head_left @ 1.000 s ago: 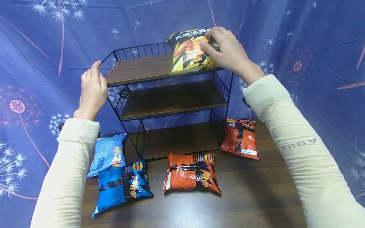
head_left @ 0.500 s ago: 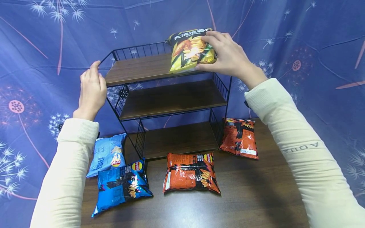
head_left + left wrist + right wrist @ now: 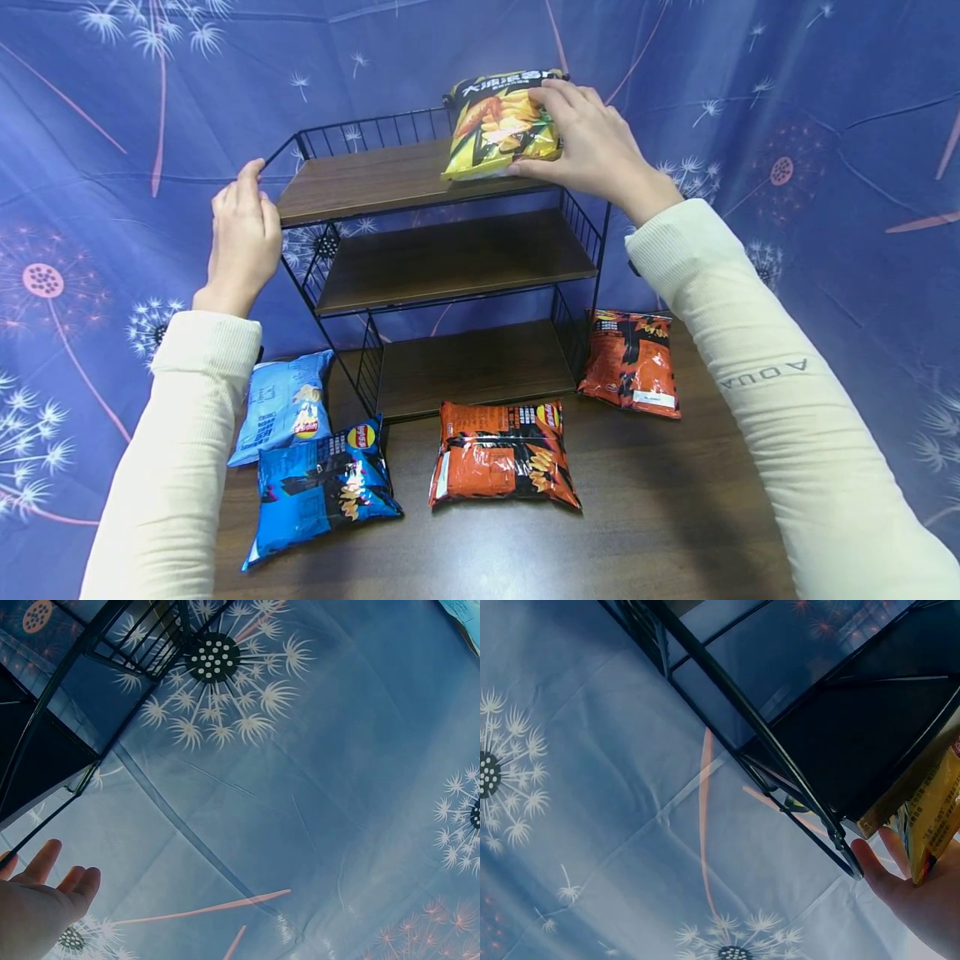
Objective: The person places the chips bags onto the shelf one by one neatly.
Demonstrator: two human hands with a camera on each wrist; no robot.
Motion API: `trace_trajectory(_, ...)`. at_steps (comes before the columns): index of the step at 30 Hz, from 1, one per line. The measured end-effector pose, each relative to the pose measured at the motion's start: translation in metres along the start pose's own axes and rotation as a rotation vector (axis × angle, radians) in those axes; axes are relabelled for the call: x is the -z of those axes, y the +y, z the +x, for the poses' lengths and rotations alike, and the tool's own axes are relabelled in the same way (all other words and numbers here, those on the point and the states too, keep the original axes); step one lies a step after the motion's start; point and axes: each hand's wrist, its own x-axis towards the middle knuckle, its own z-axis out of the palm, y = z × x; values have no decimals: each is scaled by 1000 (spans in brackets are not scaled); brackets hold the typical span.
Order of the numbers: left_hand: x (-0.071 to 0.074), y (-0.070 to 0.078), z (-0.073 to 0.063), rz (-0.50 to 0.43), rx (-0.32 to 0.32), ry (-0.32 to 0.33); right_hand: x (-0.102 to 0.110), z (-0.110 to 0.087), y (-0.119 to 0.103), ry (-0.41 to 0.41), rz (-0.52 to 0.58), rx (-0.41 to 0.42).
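Note:
My right hand (image 3: pixel 596 150) grips a yellow and black bag of chips (image 3: pixel 498 125) at its right side, fingers over the front and thumb near the lower edge. The bag leans on the right part of the top shelf (image 3: pixel 375 177) of a black wire rack with brown boards. In the right wrist view, the bag (image 3: pixel 936 802) shows beside my fingers and the shelf's edge. My left hand (image 3: pixel 243 233) rests at the rack's upper left corner; in the left wrist view, its loosely extended fingers (image 3: pixel 46 859) are beside the black frame.
The middle shelf (image 3: pixel 457 254) and bottom shelf (image 3: pixel 476 367) lie below. On the table (image 3: pixel 637 517) are a light blue bag (image 3: pixel 281 396), a dark blue bag (image 3: pixel 300 500), an orange bag (image 3: pixel 498 467) and a red bag (image 3: pixel 630 367). A blue dandelion-patterned cloth hangs behind.
My right thumb has moved from the bag's front down to its lower edge. The yellow bag has shifted slightly up and back. My left hand stays in place.

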Motion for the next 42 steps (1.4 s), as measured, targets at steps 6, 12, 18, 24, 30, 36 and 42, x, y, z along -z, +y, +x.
trace_trajectory(6,-1,-1,0,-3,-1,4,-1,1,1,-5,-15,9)
trace_trajectory(12,-1,-1,1,-3,-3,0,-1,0,2,4,-26,20)
trace_trajectory(18,-1,1,1,-2,7,-12,1,-5,2,28,-19,28)
trace_trajectory(24,-1,0,1,-2,7,-10,6,-12,-3,93,-10,61)
trace_trajectory(30,-1,0,1,-1,-11,7,9,-23,-9,186,13,116)
trace_trajectory(36,-1,-1,1,-3,5,4,7,-38,-12,278,36,180)
trace_trajectory(42,-1,-1,0,-1,13,1,-5,-53,-9,349,71,251)
